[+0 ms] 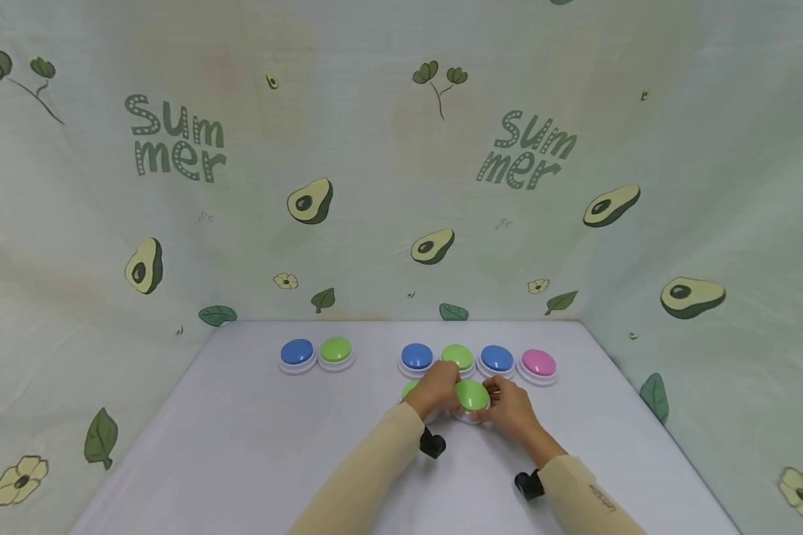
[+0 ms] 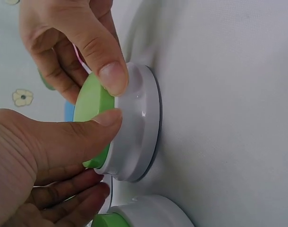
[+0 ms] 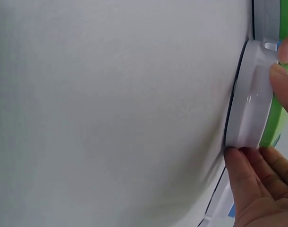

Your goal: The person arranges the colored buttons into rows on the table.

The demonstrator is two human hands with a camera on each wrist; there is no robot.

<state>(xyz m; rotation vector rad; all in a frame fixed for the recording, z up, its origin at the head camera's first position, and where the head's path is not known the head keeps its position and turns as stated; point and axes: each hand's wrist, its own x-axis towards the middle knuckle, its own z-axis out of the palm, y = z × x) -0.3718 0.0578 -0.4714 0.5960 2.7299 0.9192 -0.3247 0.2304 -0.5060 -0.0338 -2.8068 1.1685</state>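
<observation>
Both hands grip one round green-topped push button [image 1: 472, 394] with a white base, which sits close over the white table. From its left side, my left hand [image 1: 438, 388] holds it, thumb on the front where the green cap meets the base in the left wrist view. My right hand [image 1: 511, 407] grips the right side, its thumb near the left one and its fingers around the base's edge in the right wrist view. Just left stands a second green button [image 1: 410, 388], mostly hidden behind my left hand.
Behind the hands stand a blue button [image 1: 417, 356], a green button [image 1: 457, 357], another blue button [image 1: 497, 359] and a pink button [image 1: 538, 362]. Farther left are a blue button [image 1: 297, 351] and a green button [image 1: 335, 349]. A printed cloth [image 1: 375, 148] hangs behind the table [image 1: 241, 446].
</observation>
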